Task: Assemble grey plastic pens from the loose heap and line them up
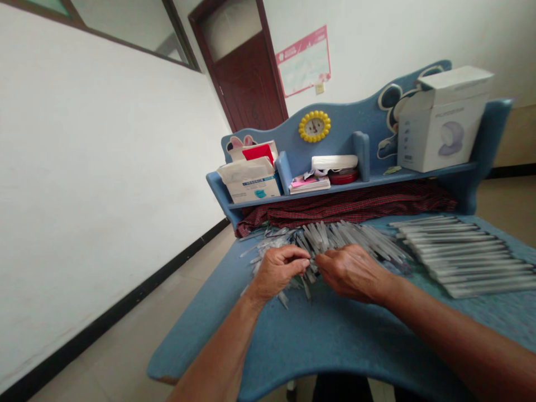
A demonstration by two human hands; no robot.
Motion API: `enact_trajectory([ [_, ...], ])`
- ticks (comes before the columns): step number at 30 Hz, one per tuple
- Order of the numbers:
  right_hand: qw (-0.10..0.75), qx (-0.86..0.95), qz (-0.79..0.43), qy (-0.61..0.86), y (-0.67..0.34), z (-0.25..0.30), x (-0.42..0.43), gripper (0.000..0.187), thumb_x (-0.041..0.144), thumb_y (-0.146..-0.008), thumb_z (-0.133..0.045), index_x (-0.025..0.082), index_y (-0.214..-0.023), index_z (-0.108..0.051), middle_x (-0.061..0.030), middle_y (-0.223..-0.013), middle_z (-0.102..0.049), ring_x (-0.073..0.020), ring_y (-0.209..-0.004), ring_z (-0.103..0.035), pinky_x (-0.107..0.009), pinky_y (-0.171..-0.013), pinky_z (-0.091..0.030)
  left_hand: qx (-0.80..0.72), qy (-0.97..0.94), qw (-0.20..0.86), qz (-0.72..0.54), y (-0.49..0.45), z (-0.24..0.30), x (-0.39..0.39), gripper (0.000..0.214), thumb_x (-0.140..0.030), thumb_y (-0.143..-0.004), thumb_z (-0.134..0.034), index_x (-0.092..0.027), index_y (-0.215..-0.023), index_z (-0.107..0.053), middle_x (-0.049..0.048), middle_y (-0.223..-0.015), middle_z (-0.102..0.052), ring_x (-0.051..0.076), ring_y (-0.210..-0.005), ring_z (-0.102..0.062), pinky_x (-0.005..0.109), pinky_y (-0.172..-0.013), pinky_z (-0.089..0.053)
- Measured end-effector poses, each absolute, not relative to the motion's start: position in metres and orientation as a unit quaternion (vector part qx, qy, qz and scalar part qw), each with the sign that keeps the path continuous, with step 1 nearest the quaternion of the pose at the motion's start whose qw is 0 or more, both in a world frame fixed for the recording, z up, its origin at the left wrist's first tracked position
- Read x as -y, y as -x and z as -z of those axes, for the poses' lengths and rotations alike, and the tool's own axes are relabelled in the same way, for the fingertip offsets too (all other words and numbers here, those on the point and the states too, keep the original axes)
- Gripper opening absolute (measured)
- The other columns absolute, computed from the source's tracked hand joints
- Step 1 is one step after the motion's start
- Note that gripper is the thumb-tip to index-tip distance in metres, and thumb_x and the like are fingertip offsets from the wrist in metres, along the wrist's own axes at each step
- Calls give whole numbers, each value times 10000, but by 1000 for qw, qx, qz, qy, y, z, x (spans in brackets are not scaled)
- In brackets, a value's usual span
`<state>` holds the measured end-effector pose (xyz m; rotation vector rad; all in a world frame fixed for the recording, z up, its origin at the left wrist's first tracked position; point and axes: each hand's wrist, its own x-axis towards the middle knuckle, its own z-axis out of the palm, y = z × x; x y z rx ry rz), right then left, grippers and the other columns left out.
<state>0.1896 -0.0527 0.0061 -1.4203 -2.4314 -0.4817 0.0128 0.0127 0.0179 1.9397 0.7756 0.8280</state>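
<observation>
My left hand (pixel 282 269) is closed in a pinch over a loose heap of thin, pale, see-through plastic strips or tubes (pixel 322 237) on the blue desk. Close beside it, the fingertips of my right hand (pixel 352 272) are also pinched together, almost meeting the left ones. Whatever lies between the fingers is too small and blurred to name. To the right, slim grey-white sticks with dark ends, much like pens in clear sleeves (pixel 469 254), lie side by side in a stack. Scattered strips reach out below and left of my left hand.
A blue shelf runs along the desk's back, bearing a mask box (pixel 255 188), papers (pixel 310 184), a red round tin (pixel 344 176) and a large white carton (pixel 444 125). Under it lies a dark red checked cloth (pixel 335 206). The desk's front edge (pixel 343 363) curves inward.
</observation>
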Motion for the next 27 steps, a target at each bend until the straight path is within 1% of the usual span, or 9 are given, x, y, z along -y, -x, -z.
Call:
enact_trajectory([
  [4,152,834,167,503,-190,-9,53,174,172,-860,-357,165,-850,-530,-52,-711,-639,-127,-531,-525,-270,-478,-169,-323,-750,457,-352,-16,-18,-11,273,-262,-668,-676,-114,-892,-631,3,-633,-604,86,-522,-546,205,-522,-444],
  [6,159,828,171,509,-189,-9,54,175,177,-860,-356,169,-844,-530,-48,-713,-638,-127,-529,-525,-271,-480,-173,-333,-744,460,-353,-16,-19,-11,285,-302,-694,-654,-110,-902,-620,8,-627,-610,87,-505,-547,204,-507,-441],
  [9,161,825,176,512,-188,-10,54,180,183,-861,-353,175,-838,-532,-43,-718,-637,-134,-537,-530,-270,-484,-186,-353,-751,444,-339,-16,-22,-11,241,-342,-731,-613,-104,-768,-621,6,-576,-597,73,-448,-515,187,-454,-409],
  [11,157,825,177,513,-188,-10,55,184,180,-860,-348,175,-842,-531,-46,-720,-637,-138,-542,-532,-265,-487,-199,-361,-759,433,-327,-16,-23,-11,248,-343,-734,-607,-104,-671,-606,2,-541,-582,62,-415,-489,177,-423,-383],
  [14,148,827,179,511,-187,-10,56,190,169,-858,-341,172,-855,-531,-56,-725,-637,-148,-551,-540,-264,-486,-211,-364,-762,436,-313,-16,-24,-11,247,-331,-736,-601,-106,-635,-597,2,-533,-583,58,-404,-482,172,-411,-373],
  [20,138,838,170,499,-188,-10,55,194,150,-855,-334,163,-874,-526,-64,-723,-639,-151,-553,-548,-265,-475,-211,-353,-737,487,-309,-14,-23,-10,178,-274,-693,-640,-108,-751,-616,10,-588,-620,72,-443,-518,185,-444,-417],
  [24,141,841,173,493,-189,-10,56,200,149,-856,-330,163,-863,-529,-64,-727,-638,-153,-554,-552,-270,-474,-212,-346,-720,516,-310,-12,-24,-9,196,-247,-668,-662,-106,-798,-620,27,-645,-646,81,-497,-551,200,-501,-455],
  [27,141,836,178,500,-189,-10,56,195,151,-855,-334,160,-863,-529,-70,-731,-637,-154,-559,-557,-270,-478,-220,-352,-720,510,-314,-13,-26,-9,248,-264,-663,-673,-111,-851,-621,23,-652,-646,81,-502,-553,199,-508,-456],
])
